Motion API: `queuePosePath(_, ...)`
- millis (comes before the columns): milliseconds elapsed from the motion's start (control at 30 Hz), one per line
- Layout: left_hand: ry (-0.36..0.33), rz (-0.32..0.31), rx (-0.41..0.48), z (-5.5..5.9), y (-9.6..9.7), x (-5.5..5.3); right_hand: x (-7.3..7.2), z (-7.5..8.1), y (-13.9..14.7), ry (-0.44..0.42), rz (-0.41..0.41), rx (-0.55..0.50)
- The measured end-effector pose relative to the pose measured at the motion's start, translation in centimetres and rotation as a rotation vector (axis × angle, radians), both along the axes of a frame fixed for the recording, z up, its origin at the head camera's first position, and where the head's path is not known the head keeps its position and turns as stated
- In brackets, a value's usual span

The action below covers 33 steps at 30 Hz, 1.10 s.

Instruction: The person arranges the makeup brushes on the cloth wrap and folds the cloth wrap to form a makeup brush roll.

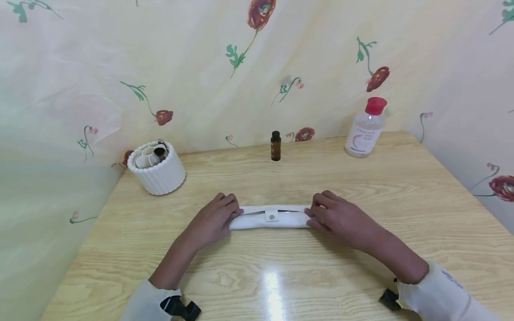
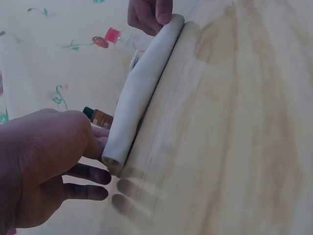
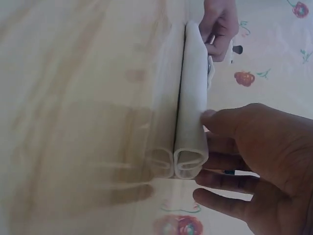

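A long white rolled pouch lies across the table. A short tab with a round snap crosses the slit along its top. My left hand pinches the left end. At the other end, my right hand holds the roll between thumb and fingers. In the right wrist view, the pouch shows its folded layers curling inward at the near end. The left wrist view has the same pouch running away toward the other hand, with some of the left fingers spread below its end.
Behind the pouch stands a small brown bottle with a black cap. A clear bottle with a red cap is at the back right. A ribbed white holder with compartments and dark items sits back left. Flower-patterned covering rises behind the wooden table.
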<state>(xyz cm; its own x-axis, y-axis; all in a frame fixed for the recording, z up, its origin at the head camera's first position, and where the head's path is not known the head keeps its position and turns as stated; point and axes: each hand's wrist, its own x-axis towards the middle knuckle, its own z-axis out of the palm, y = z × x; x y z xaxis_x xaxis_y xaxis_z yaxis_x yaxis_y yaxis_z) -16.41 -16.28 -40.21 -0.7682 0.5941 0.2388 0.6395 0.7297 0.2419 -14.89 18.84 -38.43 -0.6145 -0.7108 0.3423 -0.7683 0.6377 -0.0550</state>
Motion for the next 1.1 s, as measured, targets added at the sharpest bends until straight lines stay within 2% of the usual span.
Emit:
queuePosePath(167, 0.066, -0.021, -0.145, 0.9, 0.6, 1.2, 0.4, 0.1, -0.1, 0.013, -0.008, 0.04)
queuePosePath(267, 0.085, -0.026, -0.177, 0.8, 0.9, 1.5, 0.4, -0.1, -0.1, 0.013, -0.02, 0.029)
queuePosePath(467, 0.027, 0.004, -0.1, 0.2, 0.6, 1.1, 0.3, -0.3, -0.3, -0.005, -0.03, 0.015)
queuePosePath(800, 0.083, -0.021, 0.044, 0.2, 0.6, 0.4, -0.4, 0.1, -0.3, -0.001, -0.007, -0.021)
queuePosePath(900, 0.061, 0.001, 0.092, -0.1, 0.7, 0.2, -0.7, 0.1, -0.4, -0.011, -0.001, -0.026)
queuePosePath(1100, -0.016, 0.086, 0.194, -0.9, 1.1, -0.2, -1.2, 0.1, -0.5, -0.048, -0.02, -0.012)
